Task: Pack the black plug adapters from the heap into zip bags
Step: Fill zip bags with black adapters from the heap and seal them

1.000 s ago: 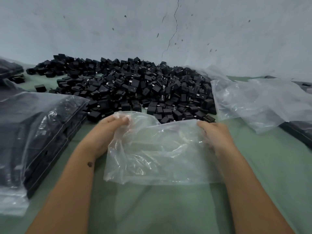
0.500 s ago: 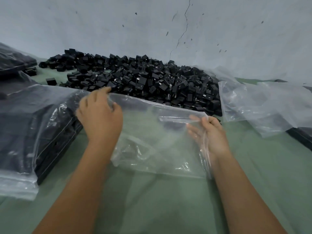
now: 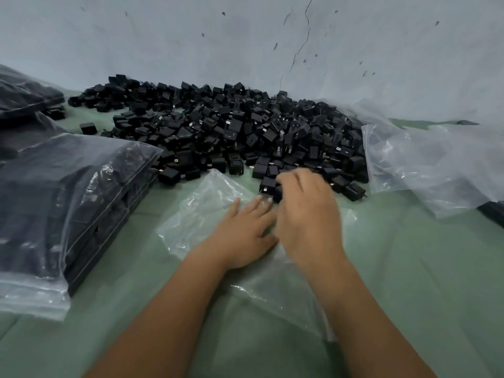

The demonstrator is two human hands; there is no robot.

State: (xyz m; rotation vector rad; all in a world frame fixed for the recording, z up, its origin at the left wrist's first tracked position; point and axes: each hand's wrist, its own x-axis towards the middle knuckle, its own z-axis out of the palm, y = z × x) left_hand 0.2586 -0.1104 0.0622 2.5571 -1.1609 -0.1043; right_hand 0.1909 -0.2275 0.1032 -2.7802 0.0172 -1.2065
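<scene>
An empty zip bag [image 3: 207, 214] lies flat on the green desk [image 3: 409, 282], its far corner just short of the heap [image 3: 240, 132] of black adapters; the heap spreads along the foot of the pale wall [image 3: 245, 36], from the left of the view across to the right; a crack runs down the wall above it.

The left hand [image 3: 242, 233] rests palm down on the bag, fingers straight and spread, fingertips pointing toward the heap; it presses the plastic to the desk and grips nothing.

The right hand [image 3: 308, 211] reaches over the left at the near edge of the heap; its fingers curl down onto an adapter [image 3: 268, 185] there, touching it; the hand is blurred, and I cannot tell whether it has a firm hold or only touches the piece.

On the left a filled bag [image 3: 68, 200] lies on the desk, dark with packed adapters, its sealed end toward the viewer; behind it, at the left edge, a second filled bag [image 3: 24, 96]; a lone adapter [image 3: 88, 128] sits apart from the heap between them.

On the right a loose pile of empty bags [image 3: 436, 165] lies beside the heap, touching its right edge; a dark object at the far right edge is too cut off to identify.
</scene>
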